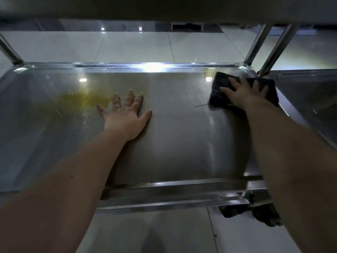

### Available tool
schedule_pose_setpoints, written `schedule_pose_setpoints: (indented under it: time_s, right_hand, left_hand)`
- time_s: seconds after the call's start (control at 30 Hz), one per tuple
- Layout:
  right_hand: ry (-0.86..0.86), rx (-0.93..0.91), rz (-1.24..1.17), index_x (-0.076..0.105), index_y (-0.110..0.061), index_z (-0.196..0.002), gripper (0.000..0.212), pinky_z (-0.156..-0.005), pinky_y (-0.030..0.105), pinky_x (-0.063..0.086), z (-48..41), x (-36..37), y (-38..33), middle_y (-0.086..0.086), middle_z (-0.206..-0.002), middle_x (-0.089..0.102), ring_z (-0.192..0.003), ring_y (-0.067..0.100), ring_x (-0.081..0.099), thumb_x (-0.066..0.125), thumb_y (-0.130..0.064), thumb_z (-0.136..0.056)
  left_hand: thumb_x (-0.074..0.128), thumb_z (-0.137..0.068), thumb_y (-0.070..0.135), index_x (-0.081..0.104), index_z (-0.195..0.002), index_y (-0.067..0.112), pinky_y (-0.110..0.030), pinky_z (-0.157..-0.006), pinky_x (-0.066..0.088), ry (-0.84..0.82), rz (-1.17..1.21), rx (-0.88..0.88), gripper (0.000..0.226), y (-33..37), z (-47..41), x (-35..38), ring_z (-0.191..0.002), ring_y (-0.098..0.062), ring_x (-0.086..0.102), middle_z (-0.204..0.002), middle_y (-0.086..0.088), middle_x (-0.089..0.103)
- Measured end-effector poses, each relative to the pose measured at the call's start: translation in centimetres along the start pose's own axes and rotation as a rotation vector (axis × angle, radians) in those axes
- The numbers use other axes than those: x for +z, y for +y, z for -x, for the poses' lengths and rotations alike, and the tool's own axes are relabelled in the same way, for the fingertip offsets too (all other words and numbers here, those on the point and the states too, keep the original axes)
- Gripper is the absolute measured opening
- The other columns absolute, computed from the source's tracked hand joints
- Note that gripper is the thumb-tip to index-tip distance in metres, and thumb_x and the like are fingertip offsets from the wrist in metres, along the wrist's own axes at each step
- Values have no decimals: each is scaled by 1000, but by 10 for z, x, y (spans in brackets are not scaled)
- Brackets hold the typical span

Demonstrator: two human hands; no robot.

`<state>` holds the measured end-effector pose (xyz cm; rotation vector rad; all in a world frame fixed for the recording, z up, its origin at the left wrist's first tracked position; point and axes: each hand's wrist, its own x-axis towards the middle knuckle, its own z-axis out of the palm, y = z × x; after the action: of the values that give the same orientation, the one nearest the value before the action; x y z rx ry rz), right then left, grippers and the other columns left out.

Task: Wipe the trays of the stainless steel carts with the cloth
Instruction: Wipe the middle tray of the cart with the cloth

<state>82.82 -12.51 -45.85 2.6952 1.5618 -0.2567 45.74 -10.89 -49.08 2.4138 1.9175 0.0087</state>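
A stainless steel cart tray [175,143] fills the middle of the view, under an upper shelf. My left hand [125,114] lies flat on the tray's centre, fingers spread, holding nothing. My right hand [244,94] presses a dark cloth [218,92] against the tray's far right corner, fingers spread over it. A yellowish smear [80,99] stains the tray to the left of my left hand. A thin dark thread [200,105] trails from the cloth's left edge.
Steel posts [273,50] rise at the far right corner and one post [9,50] at the far left. A second cart's tray [310,99] stands close on the right. A dark caster [235,209] shows below the near rim. Pale floor tiles [136,46] lie beyond.
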Motion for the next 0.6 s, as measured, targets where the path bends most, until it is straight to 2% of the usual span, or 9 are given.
schedule_pose_setpoints:
  time_s: [0.07, 0.17, 0.27, 0.33, 0.43, 0.5, 0.6]
  right_hand:
    - [-3, -105, -12, 10, -49, -151, 72, -115, 62, -8, 6, 6, -48, -11, -164, 1, -149, 37, -6, 24, -79, -87]
    - [-18, -448, 36, 9, -52, -150, 71, -115, 60, -8, 35, 25, -138, -13, -164, 1, -149, 35, -7, 25, -79, -87]
    - [-42, -603, 33, 10, -55, -148, 71, -117, 55, -7, 44, 26, -160, -15, -163, 4, -150, 29, -3, 28, -81, -85]
    - [9, -534, 56, 11, -51, -150, 73, -118, 55, -1, 27, 16, -126, -14, -163, 6, -150, 28, 2, 27, -80, -86]
    - [39, -235, 31, 13, -47, -152, 73, -117, 56, 1, 0, 3, -35, -13, -163, 7, -149, 32, 4, 25, -79, -87]
    - [33, -110, 51, 14, -47, -152, 73, -117, 58, 0, -1, -1, 9, -10, -164, 6, -149, 34, 3, 21, -79, -87]
    - [31, -50, 60, 11, -47, -152, 71, -117, 59, -4, 9, 3, 10, -9, -164, 5, -149, 36, 0, 17, -78, -88]
  left_hand:
    - [9, -89, 75, -5, -151, 48, -77, -104, -4, -6, -1, 5, 69, 0, 0, 0, -150, -26, -8, -163, 16, -10]
    - [11, -92, 71, -4, -152, 46, -77, -104, -4, -11, -4, 2, 67, -1, 1, -3, -151, -26, -8, -163, 16, -10]
    - [13, -92, 71, -4, -152, 47, -76, -105, -4, -21, 6, 2, 67, -1, 1, -5, -150, -25, -9, -163, 17, -10]
    - [13, -91, 73, -5, -151, 49, -76, -105, -4, -22, 12, 2, 67, -1, 2, -5, -151, -25, -9, -162, 17, -10]
    - [11, -90, 74, -6, -151, 49, -76, -105, -4, -10, 8, -1, 69, -1, 1, -4, -151, -25, -8, -162, 17, -10]
    - [9, -89, 75, -7, -151, 49, -76, -105, -4, -8, 1, -2, 69, 0, 1, -3, -151, -26, -8, -163, 17, -10]
    - [9, -89, 74, -7, -152, 47, -75, -104, -6, 0, -5, -3, 70, 2, 2, -3, -150, -28, -8, -163, 15, -10]
